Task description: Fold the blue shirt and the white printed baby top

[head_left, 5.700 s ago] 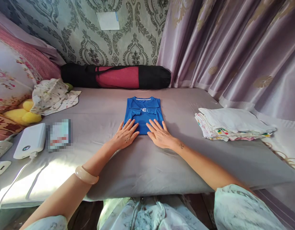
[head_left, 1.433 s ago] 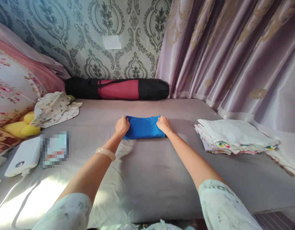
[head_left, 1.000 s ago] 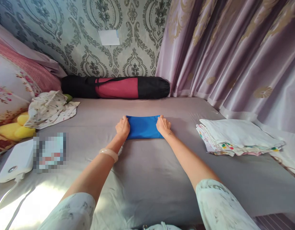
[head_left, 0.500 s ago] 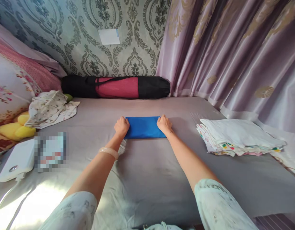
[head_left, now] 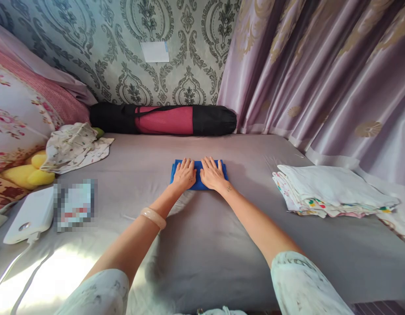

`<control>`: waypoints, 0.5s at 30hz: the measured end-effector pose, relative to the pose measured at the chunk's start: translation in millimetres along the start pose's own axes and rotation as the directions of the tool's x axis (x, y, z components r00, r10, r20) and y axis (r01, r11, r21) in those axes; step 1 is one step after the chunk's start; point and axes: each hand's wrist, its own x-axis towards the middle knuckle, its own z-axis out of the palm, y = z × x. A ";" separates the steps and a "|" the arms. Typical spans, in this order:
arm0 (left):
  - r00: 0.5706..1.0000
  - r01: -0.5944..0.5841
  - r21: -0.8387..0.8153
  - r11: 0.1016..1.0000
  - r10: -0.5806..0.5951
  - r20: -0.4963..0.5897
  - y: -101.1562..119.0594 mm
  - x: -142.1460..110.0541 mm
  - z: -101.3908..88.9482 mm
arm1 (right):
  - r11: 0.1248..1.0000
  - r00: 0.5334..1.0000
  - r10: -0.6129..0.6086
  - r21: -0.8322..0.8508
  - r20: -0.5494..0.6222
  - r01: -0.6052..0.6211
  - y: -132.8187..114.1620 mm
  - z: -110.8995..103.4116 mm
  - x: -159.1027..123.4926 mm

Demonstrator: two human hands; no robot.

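A blue cloth (head_left: 198,180), folded into a flat rectangle, lies on the grey bed sheet (head_left: 202,236) in front of me. My left hand (head_left: 185,173) rests palm down on its left half, fingers stretched out. On the right half lies my right hand (head_left: 213,172), also flat with its fingers extended. Blue fabric shows between the two hands and along the outer edges; the rest is hidden beneath them. A pale bangle (head_left: 153,218) circles my left wrist.
To the right sits a stack of folded white cloths (head_left: 333,190). A black and pink roll bag (head_left: 164,120) lies along the patterned wall. At left are a crumpled printed cloth (head_left: 78,148), a yellow plush (head_left: 31,171), a white power bank (head_left: 31,216) with a cable, and a blurred-out item (head_left: 75,204).
Both hands have let go of the blue cloth's side edges and moved inward, now lying flat on top of it. The view has shifted slightly.
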 end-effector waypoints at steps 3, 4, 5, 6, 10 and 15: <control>0.999 -0.016 0.021 1.000 0.016 0.029 -0.8 2.8 5.5 | 0.999 0.996 -0.036 0.007 0.087 0.035 0.1 4.2 2.0; 0.999 -0.021 0.028 0.999 0.020 0.029 -2.0 3.4 6.8 | 0.999 0.994 -0.041 0.005 0.100 0.040 1.1 5.3 2.4; 0.999 -0.026 0.034 0.999 0.025 0.030 -3.4 3.7 8.2 | 0.999 0.993 -0.045 0.003 0.108 0.045 2.1 6.4 2.6; 0.999 -0.030 0.038 0.999 0.029 0.035 -4.9 3.8 9.8 | 0.999 0.992 -0.047 0.002 0.115 0.047 3.1 7.7 2.5; 0.997 -0.029 0.044 0.999 0.026 0.073 -9.0 3.4 17.6 | 0.999 0.990 -0.039 0.005 0.136 0.039 5.5 14.1 0.7; 0.995 -0.022 0.044 0.999 0.018 0.101 -9.5 3.9 21.1 | 1.000 0.989 -0.028 -0.007 0.142 0.029 5.2 17.9 0.9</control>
